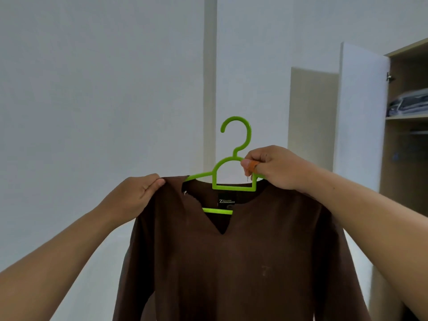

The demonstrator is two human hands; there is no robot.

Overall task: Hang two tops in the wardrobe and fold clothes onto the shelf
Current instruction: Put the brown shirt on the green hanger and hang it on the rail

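Head view. I hold a brown top (231,262) up at chest height, already threaded on a green hanger (234,177). My right hand (275,167) is curled round the hanger's right shoulder, just below the hook, and carries the weight. My left hand (136,195) pinches the top's left shoulder seam between thumb and fingers; the hanger's left arm enters the neckline there, and the cloth looks not quite seated over its tip. The crossbar shows through the V-neck; the sleeves hang down out of frame.

The wardrobe (407,135) stands well apart at the far right, door (363,107) open, with folded clothes (410,103) on its shelf and a rail (416,132) faintly visible beneath.

Step in hand, as I judge it: dressing the first top on its hanger, before hanging. The next move calls for settling the left shoulder over the hanger arm, then turning right and lifting the hook onto the rail. The risk is the loose shoulder slipping off in transit.
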